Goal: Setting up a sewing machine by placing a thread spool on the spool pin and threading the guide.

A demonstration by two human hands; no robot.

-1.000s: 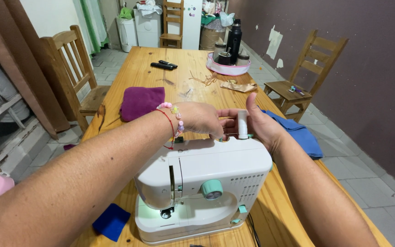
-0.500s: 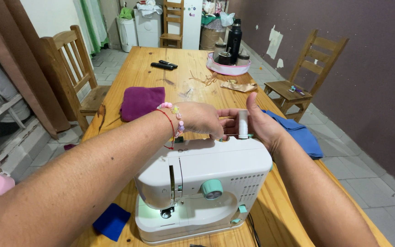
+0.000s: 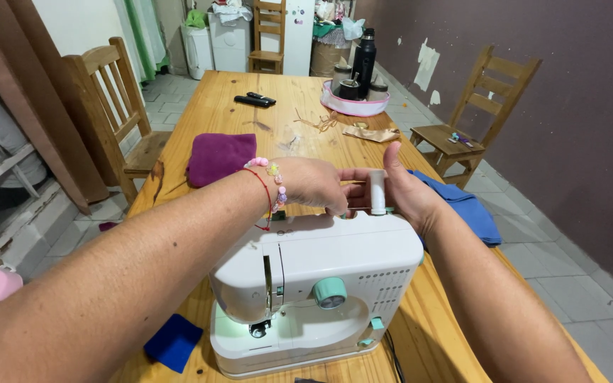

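Flanking spool (image 3: 377, 191), left hand (image 3: 312, 186), right hand (image 3: 406, 190)

Your left hand (image 3: 313, 186) and right hand (image 3: 407, 190) meet at centre frame, above the top of the white sewing machine (image 3: 317, 291). Between them stands a white thread spool (image 3: 377, 191), upright on the machine's top; your right hand cups it from the right, thumb raised, and your left fingertips pinch just beside it. A beaded bracelet (image 3: 272, 186) circles your left wrist. A purple cloth (image 3: 219, 156) lies on the wooden table (image 3: 278, 89) at upper left of the hands; a blue cloth (image 3: 462, 206) lies at right.
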